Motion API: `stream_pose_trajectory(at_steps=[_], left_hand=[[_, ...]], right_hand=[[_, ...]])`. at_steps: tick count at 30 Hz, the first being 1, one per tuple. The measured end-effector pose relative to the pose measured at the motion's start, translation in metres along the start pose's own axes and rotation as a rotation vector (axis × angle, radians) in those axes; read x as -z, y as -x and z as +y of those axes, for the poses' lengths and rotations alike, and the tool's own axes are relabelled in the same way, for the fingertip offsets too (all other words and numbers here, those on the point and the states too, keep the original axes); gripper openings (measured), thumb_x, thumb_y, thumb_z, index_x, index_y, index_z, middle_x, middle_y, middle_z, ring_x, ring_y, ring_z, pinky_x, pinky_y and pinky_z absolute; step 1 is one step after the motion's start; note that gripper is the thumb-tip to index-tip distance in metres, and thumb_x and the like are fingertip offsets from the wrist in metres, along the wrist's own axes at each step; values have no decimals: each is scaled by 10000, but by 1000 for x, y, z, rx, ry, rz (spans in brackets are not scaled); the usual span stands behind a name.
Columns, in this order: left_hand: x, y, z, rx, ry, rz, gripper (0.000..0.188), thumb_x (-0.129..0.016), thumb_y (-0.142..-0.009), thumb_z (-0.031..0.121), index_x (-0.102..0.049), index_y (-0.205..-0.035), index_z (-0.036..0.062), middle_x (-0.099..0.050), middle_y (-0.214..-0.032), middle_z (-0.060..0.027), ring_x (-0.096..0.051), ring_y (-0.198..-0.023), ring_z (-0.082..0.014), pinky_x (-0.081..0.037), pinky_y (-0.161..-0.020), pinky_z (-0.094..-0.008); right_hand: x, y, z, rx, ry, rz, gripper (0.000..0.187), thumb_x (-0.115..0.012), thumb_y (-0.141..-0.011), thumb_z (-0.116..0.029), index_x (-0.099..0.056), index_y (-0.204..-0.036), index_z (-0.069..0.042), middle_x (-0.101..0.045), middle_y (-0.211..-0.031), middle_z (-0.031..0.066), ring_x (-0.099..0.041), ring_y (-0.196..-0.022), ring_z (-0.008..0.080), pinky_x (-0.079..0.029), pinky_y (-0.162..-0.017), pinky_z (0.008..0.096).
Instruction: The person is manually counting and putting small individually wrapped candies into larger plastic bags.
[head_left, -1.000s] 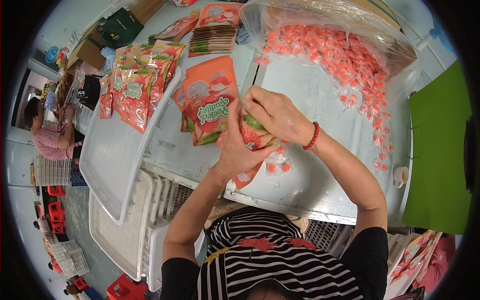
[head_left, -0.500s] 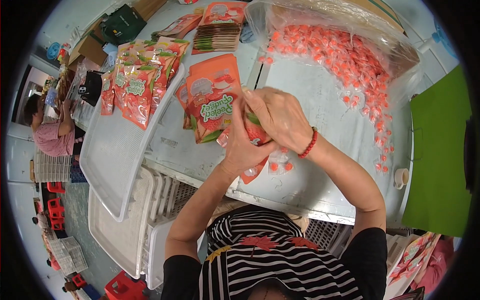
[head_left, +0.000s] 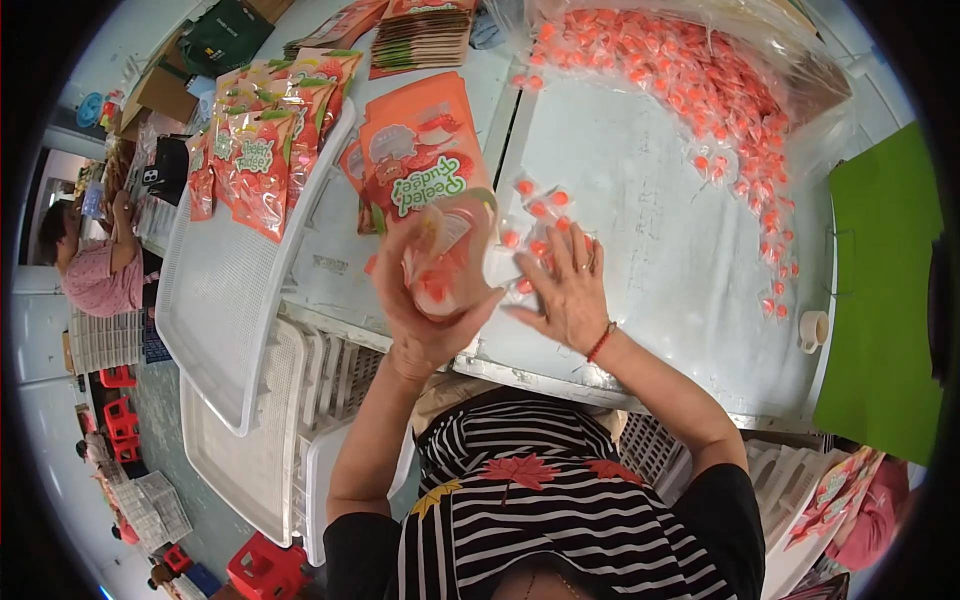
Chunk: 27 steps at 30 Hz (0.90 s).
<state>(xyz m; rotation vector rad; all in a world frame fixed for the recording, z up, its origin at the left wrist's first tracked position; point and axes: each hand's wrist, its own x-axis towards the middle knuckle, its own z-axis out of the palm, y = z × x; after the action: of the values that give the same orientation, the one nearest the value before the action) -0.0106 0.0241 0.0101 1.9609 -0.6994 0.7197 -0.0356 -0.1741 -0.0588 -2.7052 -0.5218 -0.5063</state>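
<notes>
My left hand point(head_left: 428, 318) is wrapped round a red candy pouch point(head_left: 462, 225) held with its mouth spread wide. A few wrapped red candies seem to show inside it, though motion smears that part. My right hand point(head_left: 572, 295) lies palm down on the table with its fingers spread, touching the near ones of several loose wrapped candies point(head_left: 538, 209). Just beyond my left hand lies a small pile of flat red pouches point(head_left: 425, 115).
A large heap of wrapped candies point(head_left: 690, 85) spills from a clear plastic bag at the far right. Filled pouches point(head_left: 260, 150) lie in a white mesh tray point(head_left: 215, 300) on the left. Tape point(head_left: 812, 331) sits near the right edge. A person in pink point(head_left: 105, 270) is far left.
My hands have parted: the left has moved left with the pouch, now gaping, and the right has dropped onto the table. Loose candies now show beside the right hand.
</notes>
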Motion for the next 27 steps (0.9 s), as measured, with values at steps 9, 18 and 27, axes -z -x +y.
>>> stream_pose_trajectory(at_steps=[9, 18, 27], left_hand=[[-6, 5, -1, -12, 23, -66, 1194, -858, -583, 38, -40, -1449, 102, -332, -1366, -241, -433, -1200, -352, -388, -991, -501], [-31, -4, 2, 34, -291, -53, 958, -862, -577, 157, -313, -1345, -6, -434, -1286, -173, -429, -1171, -358, -336, -1014, -467], [-56, -11, 2, 48, -401, 27, 819, -793, -627, 222, -369, -1284, -24, -470, -1271, -223, -465, -1150, -389, -347, -977, -529]], right_hand=[[-20, -10, 26, 49, -65, 93, 155, -700, -742, -206, -611, -818, -104, -552, -933, 96, -563, -823, 241, -466, -642, 320], [75, -77, -3, -877, -1535, 399, 223, -537, -930, -318, -516, -875, -103, -498, -742, -31, -421, -544, 58, -326, -424, 196], [74, -112, -29, -570, -1608, 473, 144, -575, -912, -182, -475, -904, -79, -523, -848, -1, -440, -680, 42, -409, -601, 212]])
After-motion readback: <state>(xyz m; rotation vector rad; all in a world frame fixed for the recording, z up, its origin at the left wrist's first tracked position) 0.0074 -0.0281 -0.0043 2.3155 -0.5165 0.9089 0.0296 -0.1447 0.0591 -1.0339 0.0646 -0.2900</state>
